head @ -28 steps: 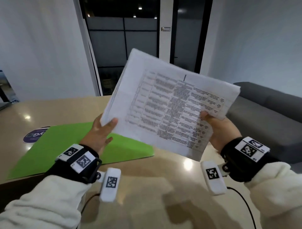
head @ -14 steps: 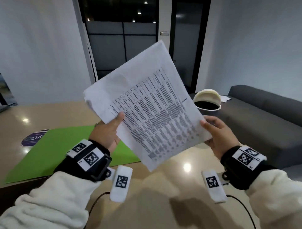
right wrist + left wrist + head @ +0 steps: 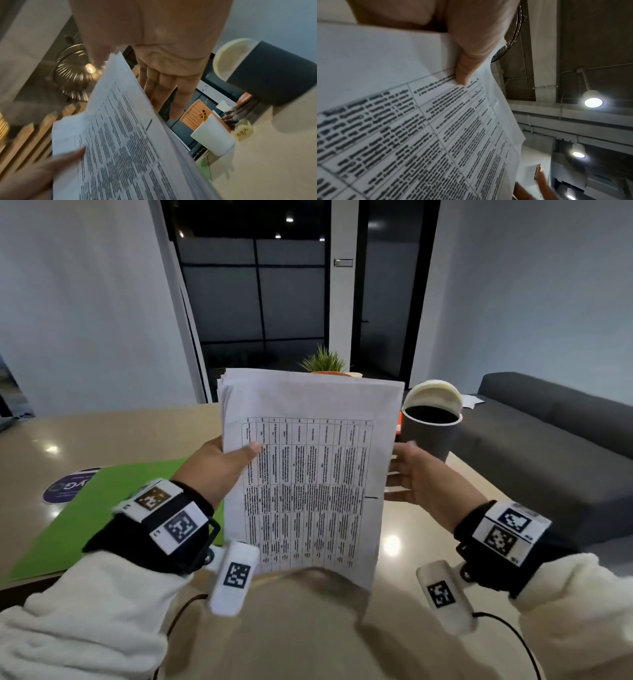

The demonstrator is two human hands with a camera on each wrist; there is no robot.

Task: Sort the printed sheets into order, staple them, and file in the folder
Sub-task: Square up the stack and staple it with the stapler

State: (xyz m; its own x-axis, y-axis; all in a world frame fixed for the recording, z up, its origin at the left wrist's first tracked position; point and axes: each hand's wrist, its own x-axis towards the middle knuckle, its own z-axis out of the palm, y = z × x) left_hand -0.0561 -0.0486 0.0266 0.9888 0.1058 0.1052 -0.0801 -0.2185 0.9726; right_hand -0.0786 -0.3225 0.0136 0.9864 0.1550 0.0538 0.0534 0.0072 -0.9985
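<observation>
Beige worktop [image 3: 308,628] below, carrying one green folder [image 3: 102,508] at left, one dark cup [image 3: 430,436] at right. One stack of printed sheets [image 3: 308,474] held upright above the worktop, sheet count unreadable, edges uneven at top left. Left hand [image 3: 219,470]: grip pinching the stack's left edge, thumb on the front. Right hand [image 3: 421,477]: fingers straight, flat against the right edge, gripping nothing. Likely risk: sheets slipping or fanning from the single pinch; cup near enough to knock.
</observation>
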